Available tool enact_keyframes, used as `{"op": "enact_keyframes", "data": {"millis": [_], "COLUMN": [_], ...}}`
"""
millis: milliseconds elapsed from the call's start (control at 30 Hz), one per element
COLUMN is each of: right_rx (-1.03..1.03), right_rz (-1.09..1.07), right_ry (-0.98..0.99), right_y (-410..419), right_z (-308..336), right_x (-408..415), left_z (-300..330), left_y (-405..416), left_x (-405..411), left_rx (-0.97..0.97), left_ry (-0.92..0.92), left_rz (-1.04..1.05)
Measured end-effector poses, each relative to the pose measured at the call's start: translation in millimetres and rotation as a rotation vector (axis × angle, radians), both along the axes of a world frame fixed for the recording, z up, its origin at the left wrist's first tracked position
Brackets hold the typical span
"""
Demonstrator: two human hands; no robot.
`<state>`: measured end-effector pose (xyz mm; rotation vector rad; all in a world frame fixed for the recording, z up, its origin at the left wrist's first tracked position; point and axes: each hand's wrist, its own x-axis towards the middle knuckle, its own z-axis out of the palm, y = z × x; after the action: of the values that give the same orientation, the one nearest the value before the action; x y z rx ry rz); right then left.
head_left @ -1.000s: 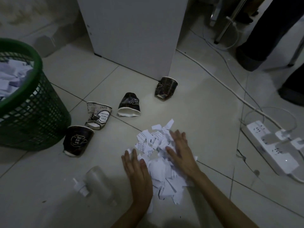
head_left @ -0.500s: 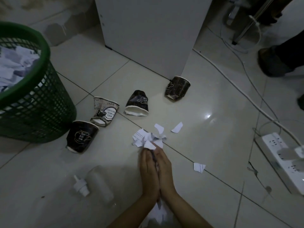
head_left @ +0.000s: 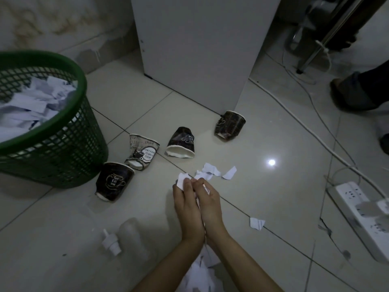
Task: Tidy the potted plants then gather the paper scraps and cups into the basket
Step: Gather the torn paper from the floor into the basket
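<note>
We see the left hand [head_left: 187,204] and the right hand [head_left: 209,202] pressed palm to palm low in the middle of the view, fingers together and lightly curled, clamped on a wad of paper scraps [head_left: 182,182] that pokes out at the fingertips. More scraps [head_left: 202,272] hang or lie below the wrists at 6 o'clock (the dim light blurs their edges).

A few loose scraps [head_left: 216,171] lie on the tiled floor [head_left: 263,133] just beyond the fingertips, at 12 o'clock from the hands, and a single scrap [head_left: 256,223] sits at about 3 o'clock, apart from them.

The green basket [head_left: 63,144] stands at 10 o'clock, already holding white paper. Four paper cups lie tipped on the floor in a row from the basket toward 1 o'clock: a dark cup [head_left: 113,182] close beside the basket's base, a pale printed cup [head_left: 142,151] touching it, another dark cup [head_left: 182,143], and a crushed dark cup [head_left: 229,125] against the corner of the white cabinet [head_left: 200,49].

A clear spray bottle [head_left: 126,237] lies on its side at 8 o'clock. A white power strip [head_left: 362,213] with cables sits at 3 o'clock, and someone's shoe [head_left: 347,93] shows at 2 o'clock.
</note>
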<state>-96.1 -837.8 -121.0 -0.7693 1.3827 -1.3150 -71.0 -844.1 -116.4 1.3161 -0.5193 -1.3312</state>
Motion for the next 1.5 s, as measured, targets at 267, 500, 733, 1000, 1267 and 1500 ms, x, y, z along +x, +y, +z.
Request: {"op": "enact_keyframes", "data": {"millis": [267,500,733,1000,1267,1500], "right_rx": [-0.102,-0.261,-0.451,-0.281,-0.201,0.044], "right_rz": [-0.035,0.003,0.13,0.701,1.338,1.364], "right_ry": [-0.032,-0.081,-0.147,0.518,1.39,1.727], "right_y": [-32,-96,-167,-223,-240,-219], "right_z": [52,134,204,156,161,113], "right_x": [15,68,167,213,193,222], "left_z": [39,126,199,139,144,84], "left_y": [-24,-83,-150,-200,-192,-202], "left_x": [17,71,167,279,330,313], "left_rx": [-0.078,-0.362,-0.585,0.078,0.197,0.601], "left_ry": [-0.082,-0.239,-0.395,-1.192,-1.622,-1.792], "left_rz": [0.015,0.152,0.436,-0.111,-0.961,-1.308]}}
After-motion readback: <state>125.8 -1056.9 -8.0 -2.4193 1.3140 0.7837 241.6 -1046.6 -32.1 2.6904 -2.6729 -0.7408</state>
